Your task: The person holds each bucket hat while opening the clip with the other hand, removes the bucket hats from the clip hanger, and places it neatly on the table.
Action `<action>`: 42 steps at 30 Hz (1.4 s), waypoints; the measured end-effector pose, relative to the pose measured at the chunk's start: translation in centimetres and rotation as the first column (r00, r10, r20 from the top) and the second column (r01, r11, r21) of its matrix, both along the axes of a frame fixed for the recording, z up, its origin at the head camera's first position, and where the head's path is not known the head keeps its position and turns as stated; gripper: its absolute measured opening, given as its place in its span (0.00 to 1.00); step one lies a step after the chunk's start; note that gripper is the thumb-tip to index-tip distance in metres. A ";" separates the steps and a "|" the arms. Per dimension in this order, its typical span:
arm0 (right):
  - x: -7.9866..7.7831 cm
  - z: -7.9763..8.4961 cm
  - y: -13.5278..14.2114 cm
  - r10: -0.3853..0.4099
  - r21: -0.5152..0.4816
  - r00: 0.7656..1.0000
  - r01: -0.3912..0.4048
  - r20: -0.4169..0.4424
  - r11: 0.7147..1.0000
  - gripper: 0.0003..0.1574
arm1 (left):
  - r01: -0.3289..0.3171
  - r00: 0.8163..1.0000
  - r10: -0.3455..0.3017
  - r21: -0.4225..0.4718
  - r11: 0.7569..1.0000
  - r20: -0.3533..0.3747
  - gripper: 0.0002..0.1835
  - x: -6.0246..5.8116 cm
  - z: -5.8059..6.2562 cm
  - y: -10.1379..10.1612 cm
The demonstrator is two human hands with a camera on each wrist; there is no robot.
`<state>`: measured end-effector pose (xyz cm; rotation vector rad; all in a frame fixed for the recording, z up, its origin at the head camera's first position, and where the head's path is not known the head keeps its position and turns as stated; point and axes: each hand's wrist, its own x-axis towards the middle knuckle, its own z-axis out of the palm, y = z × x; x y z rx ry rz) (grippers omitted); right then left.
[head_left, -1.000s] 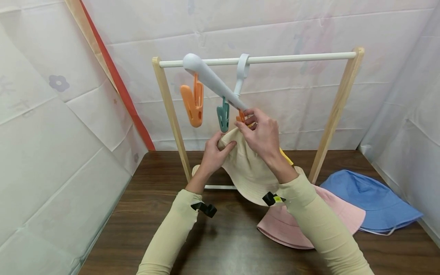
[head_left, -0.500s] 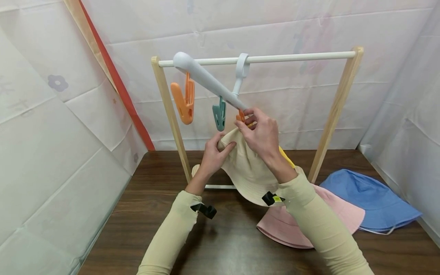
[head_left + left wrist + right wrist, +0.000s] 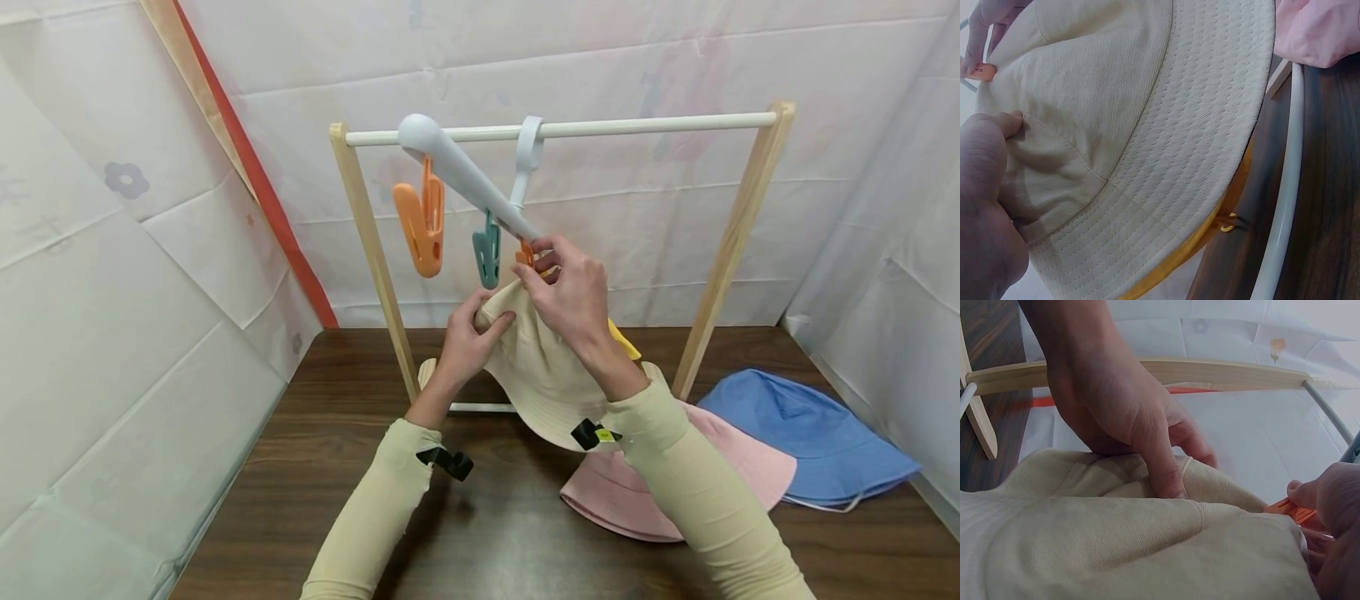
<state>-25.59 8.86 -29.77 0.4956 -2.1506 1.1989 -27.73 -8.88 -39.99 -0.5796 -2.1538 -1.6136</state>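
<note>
A cream bucket hat [image 3: 543, 375] hangs crown up below a pale grey clip hanger [image 3: 468, 171]. My left hand [image 3: 467, 335] pinches the crown's left side between thumb and fingers; in the left wrist view its thumb lies on the fabric. Just right of it, my right hand [image 3: 573, 287] holds an orange clip [image 3: 525, 254] under the hanger bar. The right wrist view has the thumb pressing this orange clip [image 3: 1291, 509] at the edge of the hat [image 3: 1116, 544]. Whether the clip's jaws grip the fabric is hidden.
The hanger hooks over the white rail [image 3: 652, 127] of a wooden rack. An orange clip [image 3: 422, 225] and a green clip [image 3: 487, 250] hang from its near half. Yellow fabric [image 3: 1191, 250] shows behind the brim. A pink hat [image 3: 630, 500] and a blue hat [image 3: 802, 433] lie right on the table.
The hanger's near end swung left with its clips, then back right. Yellow material behind the right wrist shifted slightly. Both hands stayed almost still on the hat and clip.
</note>
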 end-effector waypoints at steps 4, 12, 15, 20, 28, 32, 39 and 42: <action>0.0 0.0 0.0 0.003 0.001 1.000 -0.003 0.006 1.000 0.15 | 0.003 1.000 -0.003 0.005 1.000 -0.006 0.17 0.0 -0.1 0.1; -0.1 -0.1 0.1 -0.009 0.010 1.000 0.009 0.000 1.000 0.14 | 0.018 0.999 -0.018 0.023 1.000 -0.035 0.17 0.0 -0.3 0.1; -0.1 0.0 0.1 -0.007 0.009 1.000 0.007 0.001 1.000 0.15 | 0.011 0.999 -0.010 0.024 1.000 -0.032 0.17 0.1 -0.5 0.1; 0.0 0.0 0.1 0.001 0.004 1.000 -0.001 0.014 1.000 0.15 | -0.003 1.000 0.001 0.041 0.999 0.030 0.17 0.4 -1.0 0.0; 0.0 0.1 0.2 0.000 0.001 1.000 0.000 0.012 1.000 0.15 | 0.008 0.998 -0.012 0.070 0.998 0.065 0.18 0.8 -0.9 0.0; 0.1 0.1 0.2 0.005 0.003 1.000 -0.005 0.011 1.000 0.16 | 0.001 0.998 -0.006 0.063 0.998 0.065 0.18 0.8 -0.9 0.0; 0.0 0.0 0.4 0.000 -0.001 1.000 0.000 0.015 1.000 0.17 | 0.013 0.997 -0.019 0.076 0.997 0.081 0.17 0.7 -1.4 -0.2; -0.1 0.0 0.4 0.001 -0.006 1.000 -0.001 0.016 1.000 0.17 | 0.023 0.994 -0.034 0.102 0.994 0.099 0.17 0.6 -1.6 -0.3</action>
